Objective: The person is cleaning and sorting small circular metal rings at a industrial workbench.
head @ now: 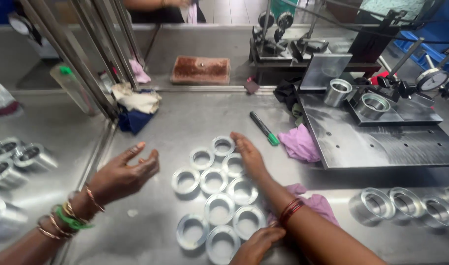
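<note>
We cannot tell whose the third hand (258, 245) is; the bottom edge cuts it at the knuckles. The right hand (249, 156) covers part of one metal ring (232, 165). Cylinders (18, 159) at left blur (reflections confuse their count). Dial gauges (438, 79) run off the right edge, faces unreadable.

Flat silver metal rings (213, 181): bright machined steel look, smooth, semi-glossy. Brushed grey steel tabletop (155, 221): dull sheen, faint scuffs. Dark grey metal plate (381, 145): matt, streaky. Crumpled purple cloth (299, 144): soft, matt. Green-capped black marker (263, 128): smooth plastic. Rust-brown rectangular block (201, 69): rough, grainy top. Thin bangles on left wrist (62, 218): shiny metal plus green plastic.
</note>
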